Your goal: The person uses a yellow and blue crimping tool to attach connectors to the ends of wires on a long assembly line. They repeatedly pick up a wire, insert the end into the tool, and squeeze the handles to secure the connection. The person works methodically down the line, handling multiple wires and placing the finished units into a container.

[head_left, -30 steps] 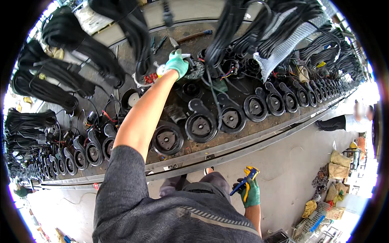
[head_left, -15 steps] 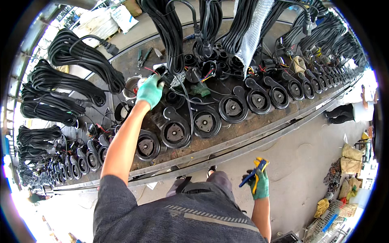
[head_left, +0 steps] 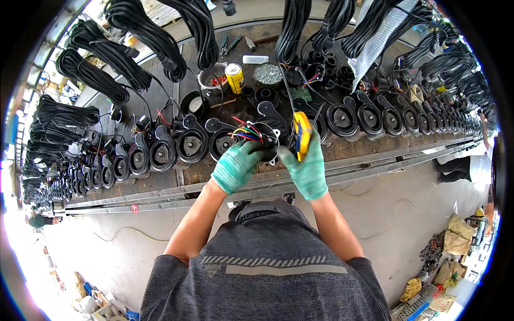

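Observation:
My left hand (head_left: 235,167), in a green work glove, is near the front of the bench with its fingers closed on the side of a round housing (head_left: 272,140). Red, yellow, blue and green wires (head_left: 249,131) stick out of that housing toward the left. On its other side my right hand (head_left: 307,170), gloved the same way, grips yellow-and-blue pliers (head_left: 303,135). Their jaws are hard to make out. The right thumb reaches toward the housing's rim. Just left of the housing is a black round blower casing (head_left: 220,143), partly covered by my left hand.
Black blower casings (head_left: 342,119) line the bench's front edge both ways. Cable bundles (head_left: 147,40) hang above. Behind my hands stand a yellow can (head_left: 234,78), a bowl of small metal parts (head_left: 267,75) and a pot with red pieces (head_left: 204,80). Hand tools (head_left: 231,45) lie farther back.
My left hand has drawn back from the parts deeper on the bench to the wired housing. My right hand has come up from beside my body to the bench, bringing the pliers. The view has shifted.

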{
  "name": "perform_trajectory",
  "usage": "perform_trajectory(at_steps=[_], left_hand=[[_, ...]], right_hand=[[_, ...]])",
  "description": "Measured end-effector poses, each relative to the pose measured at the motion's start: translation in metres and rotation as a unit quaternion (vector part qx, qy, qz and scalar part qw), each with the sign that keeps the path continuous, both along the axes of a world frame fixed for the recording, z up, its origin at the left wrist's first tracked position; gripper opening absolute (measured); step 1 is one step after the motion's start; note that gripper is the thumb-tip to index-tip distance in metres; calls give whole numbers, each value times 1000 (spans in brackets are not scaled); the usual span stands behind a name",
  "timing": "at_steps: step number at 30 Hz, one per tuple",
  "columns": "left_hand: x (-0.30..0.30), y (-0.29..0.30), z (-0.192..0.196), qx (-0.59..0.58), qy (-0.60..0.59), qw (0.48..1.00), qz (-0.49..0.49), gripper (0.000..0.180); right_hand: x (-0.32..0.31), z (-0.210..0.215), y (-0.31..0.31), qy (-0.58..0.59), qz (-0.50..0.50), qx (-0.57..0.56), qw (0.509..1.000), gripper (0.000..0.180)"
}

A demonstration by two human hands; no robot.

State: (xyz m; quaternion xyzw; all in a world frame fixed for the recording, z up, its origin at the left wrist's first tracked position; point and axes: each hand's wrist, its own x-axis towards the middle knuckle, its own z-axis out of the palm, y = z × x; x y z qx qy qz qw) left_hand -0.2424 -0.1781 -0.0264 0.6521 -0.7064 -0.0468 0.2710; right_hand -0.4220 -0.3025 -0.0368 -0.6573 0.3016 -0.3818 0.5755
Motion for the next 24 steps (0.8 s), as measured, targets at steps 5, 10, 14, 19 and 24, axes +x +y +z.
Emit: perform_trajectory(at_steps=[5, 10, 14, 19, 24], left_hand=[[7, 7, -17, 6, 49, 999, -6, 38], [-2, 14, -14, -140, 112, 968, 175, 34], [-2, 5, -10, -171, 130, 919, 331, 38], [7, -7, -10, -135, 72, 941, 301, 38], [2, -20, 0, -205, 44, 951, 229, 24]], right_hand=[[33, -2, -5, -6, 46, 76, 996, 73], [37, 0, -10, 93, 45, 59, 993, 55], [36, 1, -11, 116, 41, 47, 991, 53], [36, 1, -8, 141, 48, 39, 988, 57], [35, 3, -2, 117, 66, 16, 991, 59]])
